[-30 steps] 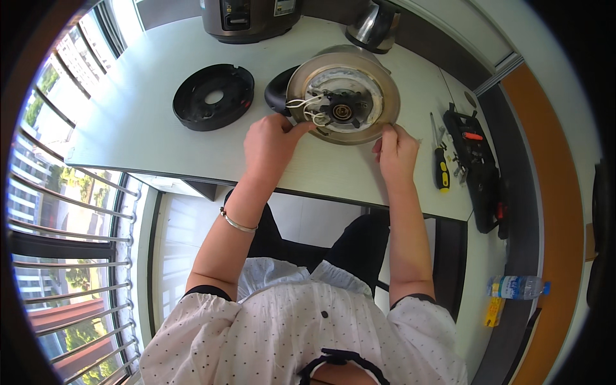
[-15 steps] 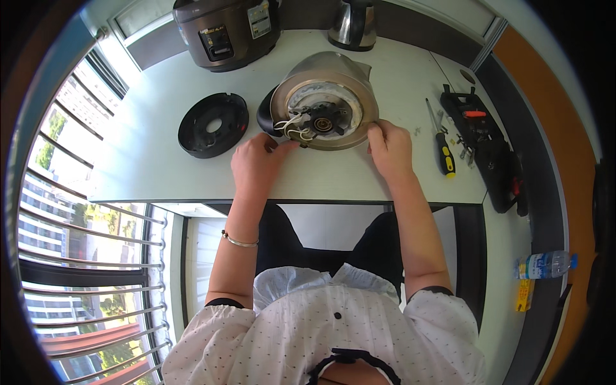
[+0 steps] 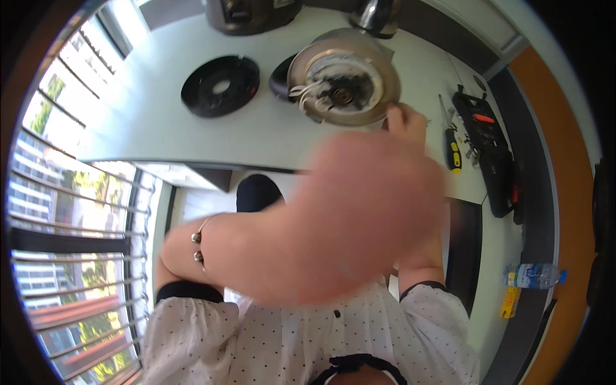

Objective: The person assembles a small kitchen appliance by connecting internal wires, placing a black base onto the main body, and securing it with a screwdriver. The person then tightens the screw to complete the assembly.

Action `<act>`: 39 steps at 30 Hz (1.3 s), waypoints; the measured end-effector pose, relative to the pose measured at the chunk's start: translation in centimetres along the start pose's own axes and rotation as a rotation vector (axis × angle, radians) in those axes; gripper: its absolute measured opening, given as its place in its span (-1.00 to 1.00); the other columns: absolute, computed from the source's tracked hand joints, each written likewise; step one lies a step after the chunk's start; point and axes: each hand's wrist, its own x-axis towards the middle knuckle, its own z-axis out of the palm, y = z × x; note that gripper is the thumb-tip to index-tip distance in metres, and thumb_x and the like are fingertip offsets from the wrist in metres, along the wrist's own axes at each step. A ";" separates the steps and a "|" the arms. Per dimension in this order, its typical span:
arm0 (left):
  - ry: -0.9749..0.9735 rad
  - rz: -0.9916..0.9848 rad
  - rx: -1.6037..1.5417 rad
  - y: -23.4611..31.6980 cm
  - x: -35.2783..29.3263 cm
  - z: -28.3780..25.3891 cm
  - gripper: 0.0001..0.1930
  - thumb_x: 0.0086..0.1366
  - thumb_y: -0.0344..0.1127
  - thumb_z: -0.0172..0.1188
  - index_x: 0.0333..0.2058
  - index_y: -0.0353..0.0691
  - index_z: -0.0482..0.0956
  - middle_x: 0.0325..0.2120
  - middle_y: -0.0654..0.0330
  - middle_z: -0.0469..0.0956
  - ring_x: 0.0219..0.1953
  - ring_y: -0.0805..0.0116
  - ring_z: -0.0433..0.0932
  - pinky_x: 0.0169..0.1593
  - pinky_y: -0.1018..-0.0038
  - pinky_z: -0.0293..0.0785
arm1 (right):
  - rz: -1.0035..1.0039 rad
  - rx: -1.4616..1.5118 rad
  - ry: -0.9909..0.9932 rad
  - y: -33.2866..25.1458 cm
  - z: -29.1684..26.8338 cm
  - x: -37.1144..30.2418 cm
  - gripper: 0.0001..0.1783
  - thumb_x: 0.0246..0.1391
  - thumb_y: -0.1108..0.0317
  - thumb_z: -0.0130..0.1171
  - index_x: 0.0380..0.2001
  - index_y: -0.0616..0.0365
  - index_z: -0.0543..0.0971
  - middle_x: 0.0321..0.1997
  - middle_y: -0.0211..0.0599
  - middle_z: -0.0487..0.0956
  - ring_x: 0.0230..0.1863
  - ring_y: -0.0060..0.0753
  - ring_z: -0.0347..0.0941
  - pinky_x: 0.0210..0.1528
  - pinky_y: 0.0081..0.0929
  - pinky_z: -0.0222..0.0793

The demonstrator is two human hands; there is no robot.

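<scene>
A metal electric kettle point(image 3: 389, 70) lies on its side on the table, its bottom facing me. The underside is bare, with white wires and a dark round connector showing, and its black handle point(image 3: 280, 80) points left. At the lower right of the rim, my right hand point(image 3: 409, 127) grips the kettle with bent fingers. My left hand point(image 3: 378, 199) is raised close to the camera, a large blur across the middle; its fingers cannot be made out. A round black base cover point(image 3: 199, 96) with a central hole lies left of the kettle.
On the right, a yellow-and-black screwdriver point(image 3: 453, 151) lies beside small metal parts and an open black tool case point(image 3: 491, 154). A cooker point(image 3: 253, 19) and another kettle point(image 3: 376, 16) stand behind. A water bottle point(image 3: 536, 276) and yellow packet point(image 3: 510, 301) lie lower right.
My left hand has left the kettle's lower left rim and come up toward the camera and rightward. My right hand stays on the rim. The whole view has shifted slightly.
</scene>
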 end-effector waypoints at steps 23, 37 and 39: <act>-0.685 0.445 -0.122 3.8 1.7 -1.2 -0.84 -0.02 -0.24 0.29 -0.52 -0.16 0.56 -0.51 0.18 0.54 -0.38 0.18 0.57 -0.34 0.34 0.47 | 0.047 0.098 -0.017 0.5 -0.1 0.0 -0.58 0.09 0.15 -0.01 -0.59 0.29 0.57 -0.77 -0.30 0.46 -0.74 -0.48 0.36 -0.60 -0.48 0.28; 0.021 -0.381 0.284 -11.3 -5.9 8.5 -0.70 0.04 -0.30 0.29 -0.19 -0.13 0.61 -0.46 0.21 0.47 -0.35 0.21 0.52 -0.33 0.31 0.44 | -0.004 -0.056 -0.025 -0.4 0.1 -0.3 -0.55 0.14 0.14 -0.08 -0.60 0.26 0.57 -0.80 -0.29 0.45 -0.68 -0.32 0.42 -0.45 -0.40 0.35; 0.077 -0.256 0.361 -12.9 -6.1 9.7 -0.69 0.04 -0.37 0.24 -0.16 -0.08 0.60 -0.48 0.23 0.41 -0.37 0.26 0.50 -0.38 0.36 0.43 | -0.026 -0.077 -0.024 -0.2 0.1 -0.6 -0.55 0.15 0.14 -0.09 -0.60 0.27 0.56 -0.80 -0.30 0.45 -0.68 -0.32 0.43 -0.45 -0.39 0.36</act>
